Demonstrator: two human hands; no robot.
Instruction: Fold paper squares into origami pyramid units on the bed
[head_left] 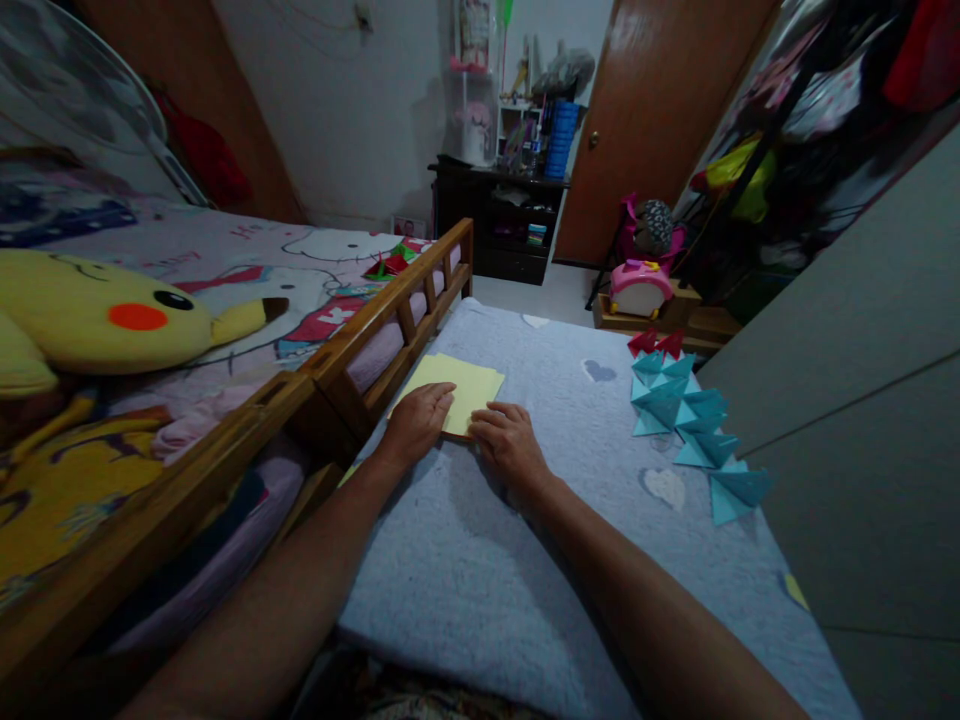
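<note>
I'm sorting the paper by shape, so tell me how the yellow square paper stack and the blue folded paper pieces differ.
The yellow square paper stack lies flat; the blue folded paper pieces stand up in points.
The stack is one pile; the pieces are spread in a cluster.
The stack has the left hand resting on it; no hand touches the pieces.
Both sit on the pale blue heart-patterned cloth.

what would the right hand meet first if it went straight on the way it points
The right hand would likely meet the stack of yellow paper first, then perhaps the left hand; exact depth is unclear.
</note>
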